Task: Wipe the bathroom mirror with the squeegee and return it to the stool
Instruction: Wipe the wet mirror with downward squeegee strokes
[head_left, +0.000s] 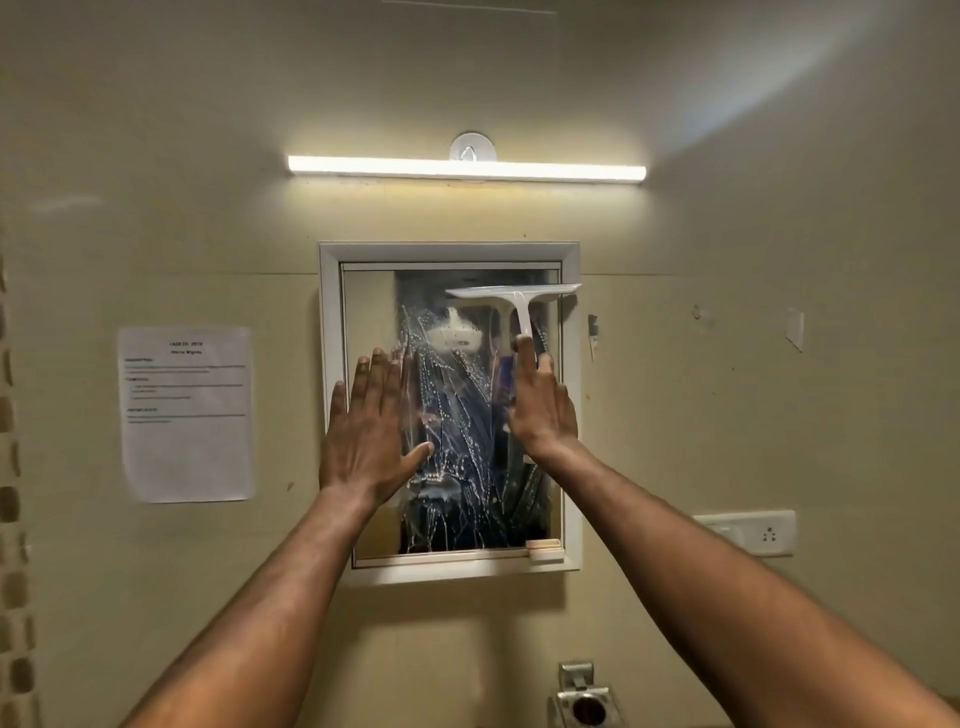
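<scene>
Gripping the squeegee (514, 299) in my right hand (543, 410) near the mirror's (371, 306) top right corner, I press my open left hand (366, 431) flat at its left edge.

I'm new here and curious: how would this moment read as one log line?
stage: wiping | right hand: holds squeegee, blade at mirror top right | left hand: flat on mirror's left edge | mirror: wet streaks remain

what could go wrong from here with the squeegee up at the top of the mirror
1. The squeegee blade overhangs the right side of the white frame, so it may catch there and skip glass.
2. The left hand lies flat on the mirror, which could leave prints on that part.
3. The right hand holds only the handle's low end, so the blade might tilt and leave streaks in the droplets.
</scene>
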